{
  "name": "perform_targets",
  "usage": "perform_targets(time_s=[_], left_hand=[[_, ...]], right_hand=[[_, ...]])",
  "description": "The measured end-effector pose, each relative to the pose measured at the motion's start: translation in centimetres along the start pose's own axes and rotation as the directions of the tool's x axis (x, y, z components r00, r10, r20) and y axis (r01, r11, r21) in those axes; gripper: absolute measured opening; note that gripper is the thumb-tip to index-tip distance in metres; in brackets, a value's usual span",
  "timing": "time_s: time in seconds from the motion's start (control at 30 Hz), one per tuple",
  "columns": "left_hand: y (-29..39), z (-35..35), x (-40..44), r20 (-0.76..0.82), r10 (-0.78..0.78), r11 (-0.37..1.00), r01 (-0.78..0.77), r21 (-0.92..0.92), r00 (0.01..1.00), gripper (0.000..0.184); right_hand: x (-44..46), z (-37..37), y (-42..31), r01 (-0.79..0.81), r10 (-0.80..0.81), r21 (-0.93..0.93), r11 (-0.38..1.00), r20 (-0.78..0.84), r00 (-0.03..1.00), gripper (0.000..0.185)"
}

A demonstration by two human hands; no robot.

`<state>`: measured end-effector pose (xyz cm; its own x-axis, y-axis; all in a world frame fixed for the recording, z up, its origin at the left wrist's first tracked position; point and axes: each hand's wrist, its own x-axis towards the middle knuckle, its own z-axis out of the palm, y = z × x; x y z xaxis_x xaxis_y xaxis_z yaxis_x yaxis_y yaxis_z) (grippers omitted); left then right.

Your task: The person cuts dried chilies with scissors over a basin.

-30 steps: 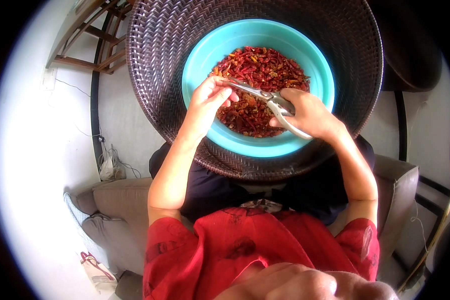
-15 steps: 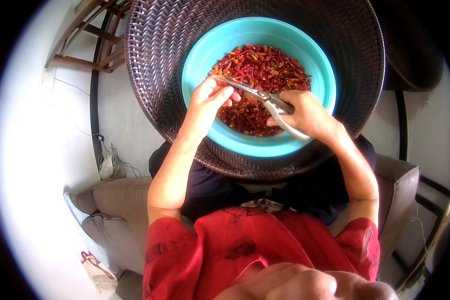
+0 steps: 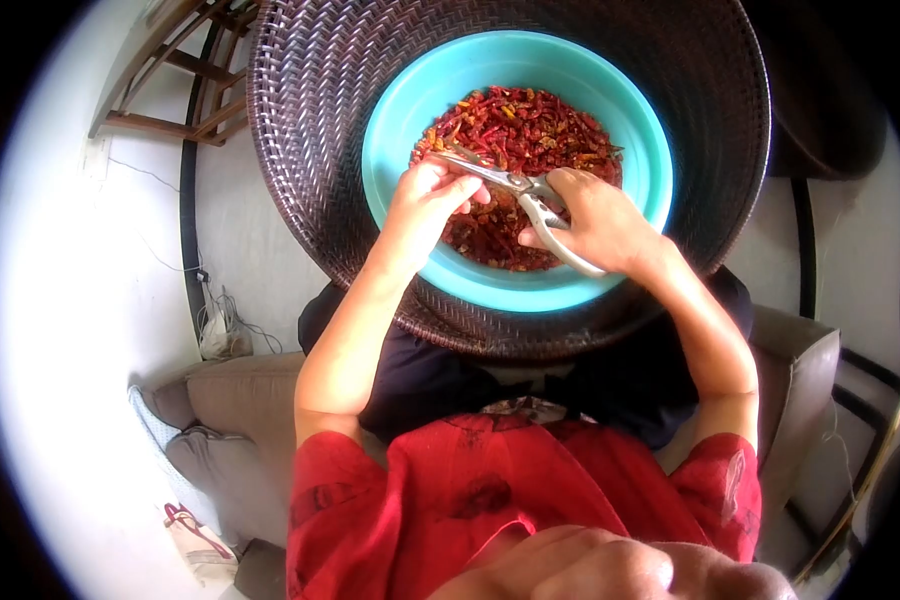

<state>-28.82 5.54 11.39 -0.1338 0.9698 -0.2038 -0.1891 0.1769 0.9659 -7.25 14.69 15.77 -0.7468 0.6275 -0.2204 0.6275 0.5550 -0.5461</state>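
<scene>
Your L hand (image 3: 425, 205) pinches smth. unclear; R hand (image 3: 607, 222) grips pale-handled silver metal scissors (image 3: 518, 183) over dried red chillies (image 3: 515, 120) in a round turquoise plastic basin (image 3: 510, 296), prob. to catch bits.

Left hand (image 3: 432, 203) nudged inward — slightly; right hand (image 3: 605, 222) and scissors (image 3: 519, 183), leftward.

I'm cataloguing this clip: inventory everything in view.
scissors: 1, silver and white, over basin
basin: 1, turquoise, in basket
chillies: many, mostly red, in basin
woven basket: 1, dark brown, over lap
sofa: 1, grey-brown, beneath person
wooden frame: 1, brown, upper left
rounded object: 1, dark, upper right
cables: several, indistinct, left
bag: 1, pale, lower left
shirt: 1, red, worn
trousers: 1, dark, worn
left hand: 1, bare, at blades
right hand: 1, bare, gripping handles
</scene>
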Motion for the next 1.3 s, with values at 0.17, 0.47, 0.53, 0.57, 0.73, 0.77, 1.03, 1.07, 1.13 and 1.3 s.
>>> perform_targets(time_s=[0.17,0.47,0.53,0.57,0.73,0.77,1.03,1.07,1.13,1.3], left_hand=[[0.2,0.2,-0.2,-0.007,-0.006,1.0,0.006,0.006,1.0,0.01],[-0.2,-0.2,0.1,-0.085,-0.022,0.979,0.004,-0.205,0.996,0.008],[-0.2,-0.1,0.1,-0.084,-0.031,0.978,0.013,-0.207,0.996,0.009],[-0.2,0.0,0.1,-0.085,-0.038,0.978,0.019,-0.208,0.996,0.011],[0.0,0.2,0.0,-0.11,-0.013,0.975,-0.012,-0.221,0.994,0.009],[-0.1,0.3,0.0,-0.111,0.007,0.975,-0.032,-0.221,0.994,0.008],[0.1,0.1,0.1,-0.121,-0.007,0.977,-0.019,-0.213,0.993,0.01],[0.3,0.1,0.1,-0.118,-0.054,0.969,0.024,-0.247,0.991,0.01],[0.4,-0.1,0.0,-0.115,-0.062,0.968,0.032,-0.248,0.991,0.011],[0.2,-0.4,0.1,-0.119,-0.063,0.976,0.037,-0.213,0.991,0.013]], right_hand=[[-0.1,-0.8,-0.3,-0.073,0.058,0.13,0.989,0.119,0.991,0.059],[-0.5,-0.2,1.0,0.032,-0.028,0.073,0.997,-0.061,0.998,0.058],[-0.4,-0.1,1.0,0.022,-0.019,0.066,0.998,-0.041,0.999,0.06],[-0.3,-0.1,1.1,0.024,-0.021,0.056,0.998,-0.04,0.999,0.061],[-0.5,-0.1,0.8,0.024,-0.022,0.034,0.999,-0.042,0.999,0.063],[-0.4,-0.1,0.8,0.023,-0.022,0.018,1.0,-0.034,0.999,0.064],[-0.3,-0.9,0.0,-0.045,0.046,0.124,0.991,-0.006,0.999,0.053],[-0.3,-0.9,0.2,-0.037,0.041,0.143,0.989,-0.021,0.999,0.051],[-0.5,-1.0,0.3,-0.033,0.04,0.16,0.987,-0.039,0.998,0.048],[-0.6,-1.3,0.0,-0.089,0.084,0.198,0.976,0.031,0.996,0.048]])
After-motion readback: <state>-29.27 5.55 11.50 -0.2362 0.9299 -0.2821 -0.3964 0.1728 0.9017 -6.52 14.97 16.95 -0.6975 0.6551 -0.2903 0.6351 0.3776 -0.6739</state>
